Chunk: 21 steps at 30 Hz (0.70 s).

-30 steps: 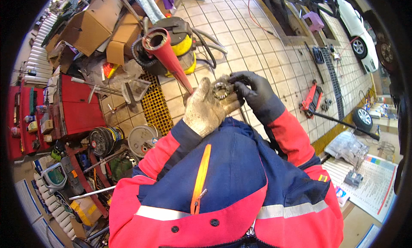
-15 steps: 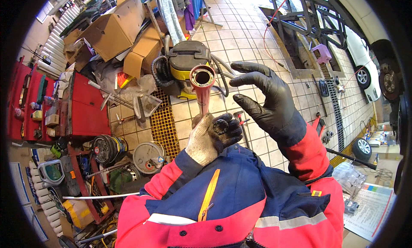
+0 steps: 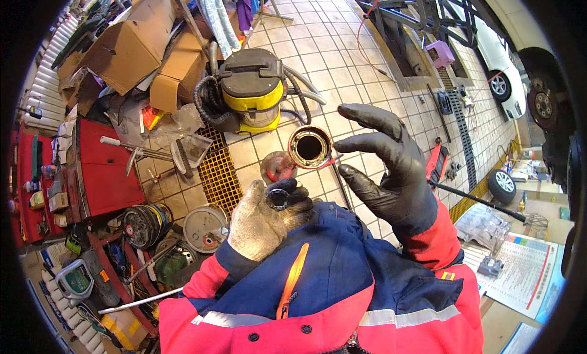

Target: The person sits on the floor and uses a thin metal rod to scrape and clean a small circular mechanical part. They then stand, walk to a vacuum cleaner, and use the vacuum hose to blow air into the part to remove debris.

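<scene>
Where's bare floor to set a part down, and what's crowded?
Broad bare patch: tile floor between the yellow-and-black vacuum cleaner and the thin red hose. Smaller patch: between the yellow floor grating, the left hand and the red tube. Crowded: the left side, with cardboard boxes and a red tool cabinet.

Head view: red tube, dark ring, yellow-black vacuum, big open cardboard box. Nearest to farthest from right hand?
From the right hand:
1. Red tube: rim just left of its fingertips; contact unclear.
2. Dark ring: farther left, in the left hand.
3. Yellow-black vacuum: on the floor, ahead-left.
4. Cardboard box: far left, beyond the vacuum.
</scene>
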### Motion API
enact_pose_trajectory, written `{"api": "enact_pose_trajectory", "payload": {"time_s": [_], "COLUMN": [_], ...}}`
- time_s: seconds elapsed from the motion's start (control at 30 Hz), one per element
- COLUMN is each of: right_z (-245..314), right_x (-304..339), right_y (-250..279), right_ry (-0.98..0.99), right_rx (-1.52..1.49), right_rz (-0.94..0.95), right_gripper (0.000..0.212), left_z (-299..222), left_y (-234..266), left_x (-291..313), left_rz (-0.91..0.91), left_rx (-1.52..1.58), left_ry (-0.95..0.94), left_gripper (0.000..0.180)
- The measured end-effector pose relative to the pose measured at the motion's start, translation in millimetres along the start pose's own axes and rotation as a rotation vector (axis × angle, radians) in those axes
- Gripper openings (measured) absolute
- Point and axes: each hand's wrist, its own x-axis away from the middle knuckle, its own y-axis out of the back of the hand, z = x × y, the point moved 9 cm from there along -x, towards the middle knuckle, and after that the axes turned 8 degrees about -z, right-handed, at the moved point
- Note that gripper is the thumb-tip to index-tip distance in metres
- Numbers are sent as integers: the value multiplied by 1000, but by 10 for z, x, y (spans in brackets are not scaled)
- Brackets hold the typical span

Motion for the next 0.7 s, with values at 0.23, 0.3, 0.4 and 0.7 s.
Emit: {"api": "enact_pose_trajectory", "payload": {"time_s": [0.23,0.3,0.4,0.7], "right_z": [40,37,49,44], "right_x": [-116,-132,-146,-171], "right_y": [-325,-372,-397,-415], "right_ry": [20,35,58,-12], "right_rx": [-17,-13,4,-90], "right_rz": [96,92,86,104], "right_gripper": [44,41,35,26], "left_z": [-213,-246,-298,-360], "left_y": [-35,-35,-31,44], "left_x": [-35,-40,-46,-46], "left_rz": [139,165,169,31], "left_rx": [9,34,33,-74], "left_ry": [49,44,20,-45], "left_gripper": [70,69,67,68]}}
